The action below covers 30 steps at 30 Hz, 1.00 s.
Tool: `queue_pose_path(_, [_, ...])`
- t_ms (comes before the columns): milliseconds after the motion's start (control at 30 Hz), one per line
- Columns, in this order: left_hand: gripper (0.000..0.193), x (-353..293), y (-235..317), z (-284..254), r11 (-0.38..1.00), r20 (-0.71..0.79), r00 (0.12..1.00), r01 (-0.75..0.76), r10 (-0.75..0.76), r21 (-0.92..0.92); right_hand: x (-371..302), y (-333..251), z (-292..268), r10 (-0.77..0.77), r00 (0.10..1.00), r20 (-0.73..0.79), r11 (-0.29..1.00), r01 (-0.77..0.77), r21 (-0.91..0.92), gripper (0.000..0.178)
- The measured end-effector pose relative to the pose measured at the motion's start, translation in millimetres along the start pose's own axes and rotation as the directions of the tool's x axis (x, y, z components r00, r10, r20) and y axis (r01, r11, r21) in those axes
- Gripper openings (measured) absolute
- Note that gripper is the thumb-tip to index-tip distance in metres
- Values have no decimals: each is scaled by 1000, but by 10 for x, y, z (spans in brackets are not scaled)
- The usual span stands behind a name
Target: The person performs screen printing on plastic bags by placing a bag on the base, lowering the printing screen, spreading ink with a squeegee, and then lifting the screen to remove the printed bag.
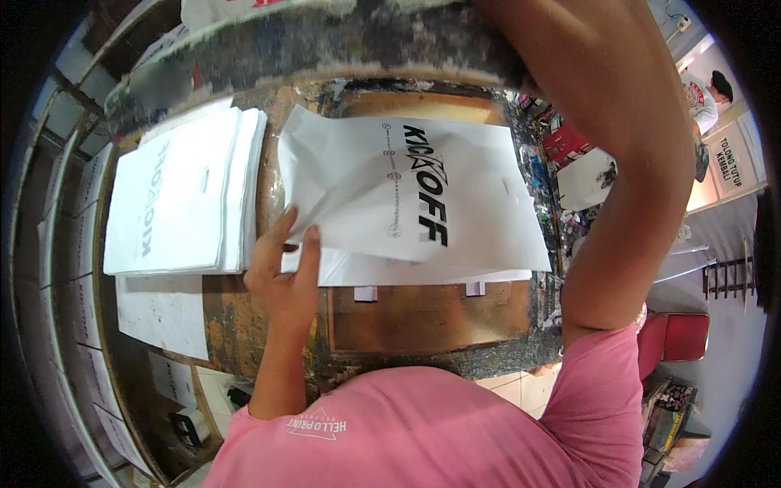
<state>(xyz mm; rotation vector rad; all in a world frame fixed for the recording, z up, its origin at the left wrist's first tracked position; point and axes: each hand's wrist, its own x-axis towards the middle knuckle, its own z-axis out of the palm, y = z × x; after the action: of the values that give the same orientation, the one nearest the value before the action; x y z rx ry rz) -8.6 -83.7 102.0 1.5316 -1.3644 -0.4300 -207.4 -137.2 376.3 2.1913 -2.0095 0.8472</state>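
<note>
A white plastic bag (342,167) with black printing and a handle slot lies across the worktable. My left hand (285,264) pinches its left edge between thumb and fingers; the film creases and lifts there. Another white sheet or bag (346,271) shows beneath it. My right arm (622,195) is raised and reaches over the far side of the table; its hand is beyond the top of the picture. To the left of my left hand sits a thick stack of white printed bags (183,207).
The wooden worktable (431,321) is ink-stained, with small pale tabs (365,294) near the bag. A dark, paint-smeared board (325,49) spans the far side. Racks (61,268) holding printed bags stand left. At right are a red chair (685,336) and another person (701,102).
</note>
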Motion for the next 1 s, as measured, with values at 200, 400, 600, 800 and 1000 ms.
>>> queue_pose_path(200, [37,410,-312,-880,974,-92,983,141,-160,-179,-72,236,174,-213,968,-130,976,218,26,39])
queue_pose_path(400, [46,1009,-1159,-2058,956,-74,967,225,-243,-188,-143,190,353,-269,929,-253,963,258,-77,38])
queue_pose_path(600, [65,1843,-1996,-2728,938,37,951,310,-308,-154,-96,505,240,-346,930,-126,937,334,-102,41])
queue_pose_path(800, [66,2397,-2846,-3852,529,-295,954,222,55,819,-166,506,295,-414,875,-250,908,416,-47,41])
queue_pose_path(1000, [67,1047,-632,-1553,989,345,939,48,2,-137,-307,496,276,-323,929,-182,946,315,-71,46])
